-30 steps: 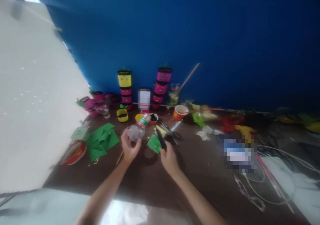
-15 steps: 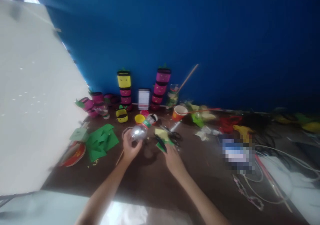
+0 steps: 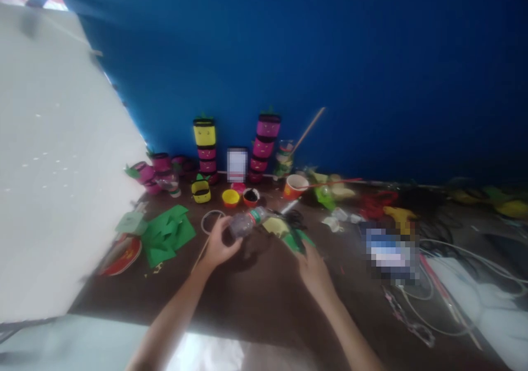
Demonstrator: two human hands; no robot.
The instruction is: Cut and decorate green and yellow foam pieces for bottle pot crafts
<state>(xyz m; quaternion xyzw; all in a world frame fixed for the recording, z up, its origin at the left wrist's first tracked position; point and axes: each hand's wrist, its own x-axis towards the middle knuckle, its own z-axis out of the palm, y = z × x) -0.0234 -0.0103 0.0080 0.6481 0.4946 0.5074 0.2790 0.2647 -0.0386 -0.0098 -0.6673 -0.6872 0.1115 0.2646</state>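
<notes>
My left hand [image 3: 219, 244] is wrapped round a small clear plastic bottle [image 3: 242, 224], tilted with its neck and green-and-red band [image 3: 256, 214] pointing right. My right hand [image 3: 312, 264] has its fingers closed on a slim black pen-like object [image 3: 297, 240]; blur hides its exact kind. Under that object lies a green sheet piece [image 3: 304, 239], close to my right fingertips. A pale yellow sheet piece [image 3: 275, 227] lies between the bottle and the green piece. Dark-handled scissors [image 3: 293, 217] rest just behind, partly covered.
Green sheets [image 3: 169, 233] and a red fan-shaped piece [image 3: 124, 255] lie left. Stacked yellow [image 3: 205, 134] and magenta [image 3: 264, 148] containers stand along the blue wall. A paper cup [image 3: 296, 186], a yellow glue gun [image 3: 400, 217] and cables [image 3: 429, 299] are right.
My right hand has moved right with the black object, and the green and yellow pieces have shifted right too. The bottle has tipped lower and its neck now points further right.
</notes>
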